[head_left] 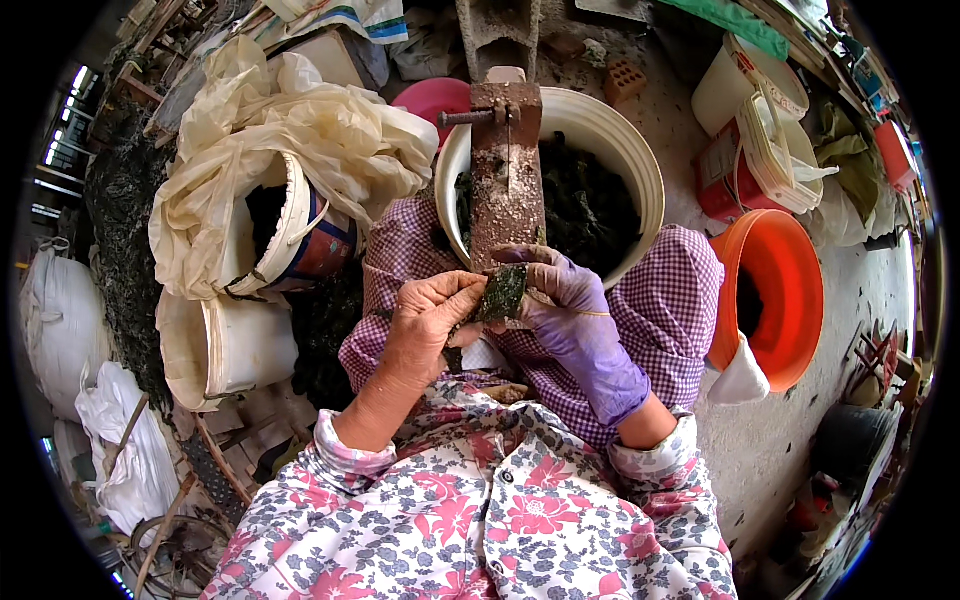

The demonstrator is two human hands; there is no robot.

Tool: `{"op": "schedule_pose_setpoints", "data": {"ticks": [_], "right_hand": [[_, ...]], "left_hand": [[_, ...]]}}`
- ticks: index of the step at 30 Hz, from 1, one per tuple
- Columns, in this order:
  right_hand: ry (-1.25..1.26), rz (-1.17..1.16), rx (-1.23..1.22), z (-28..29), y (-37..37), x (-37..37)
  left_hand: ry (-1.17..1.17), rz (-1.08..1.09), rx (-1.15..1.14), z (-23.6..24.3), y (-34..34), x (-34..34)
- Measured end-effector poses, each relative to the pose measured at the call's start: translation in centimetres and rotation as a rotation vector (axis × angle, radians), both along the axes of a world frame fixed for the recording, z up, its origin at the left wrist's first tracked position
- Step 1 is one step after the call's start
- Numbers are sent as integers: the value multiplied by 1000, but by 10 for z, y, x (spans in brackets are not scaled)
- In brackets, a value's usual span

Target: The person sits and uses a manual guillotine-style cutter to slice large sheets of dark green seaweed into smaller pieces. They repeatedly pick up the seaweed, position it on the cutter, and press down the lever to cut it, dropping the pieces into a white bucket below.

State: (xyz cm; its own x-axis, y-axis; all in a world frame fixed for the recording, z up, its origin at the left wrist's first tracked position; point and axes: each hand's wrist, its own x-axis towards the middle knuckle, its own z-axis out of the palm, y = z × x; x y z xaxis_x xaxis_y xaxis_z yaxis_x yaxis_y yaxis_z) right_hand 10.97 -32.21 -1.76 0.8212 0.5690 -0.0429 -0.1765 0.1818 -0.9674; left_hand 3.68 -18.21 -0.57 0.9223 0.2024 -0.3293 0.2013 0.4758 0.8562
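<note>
My bare left hand (430,320) pinches a small flat piece of dark green, seaweed-like material (501,293), with more dark bits hanging below it. My right hand (575,325), in a purple glove, grips the same piece from the right, fingers bent around it. Both hands are at the near end of a rusty, white-flecked beam (507,170) with a bolt on its left side. Beneath the beam, between my checked-covered knees, stands a large cream tub (647,180) holding dark green leafy material (590,200).
An orange bucket (790,300) stands right; white containers with red (750,150) are behind it. Left are a bucket draped with yellowish plastic (250,120), a tipped white bucket (250,355) and white sacks (130,450). A pink basin (425,100) and brick (625,80) lie beyond the tub.
</note>
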Motion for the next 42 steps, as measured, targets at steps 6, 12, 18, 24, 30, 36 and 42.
{"op": "schedule_pose_setpoints", "data": {"ticks": [6,12,18,24,30,36,42], "right_hand": [[-731,-99,-231,2,-6,4],[-1026,-183,-225,9,-4,3],[-802,-148,-90,10,0,-6],[34,-176,153,49,2,3],[32,-39,25,47,-17,19],[-70,386,-157,38,-30,12],[-104,423,-359,41,-30,-9]], "left_hand": [[140,-119,-366,12,-3,6],[-325,44,599,12,-24,4],[105,91,-47,13,-13,2],[93,95,-198,7,7,-26],[-51,-162,489,21,29,-29],[-531,-195,1048,36,32,-10],[-568,-275,1074,44,33,-6]]}}
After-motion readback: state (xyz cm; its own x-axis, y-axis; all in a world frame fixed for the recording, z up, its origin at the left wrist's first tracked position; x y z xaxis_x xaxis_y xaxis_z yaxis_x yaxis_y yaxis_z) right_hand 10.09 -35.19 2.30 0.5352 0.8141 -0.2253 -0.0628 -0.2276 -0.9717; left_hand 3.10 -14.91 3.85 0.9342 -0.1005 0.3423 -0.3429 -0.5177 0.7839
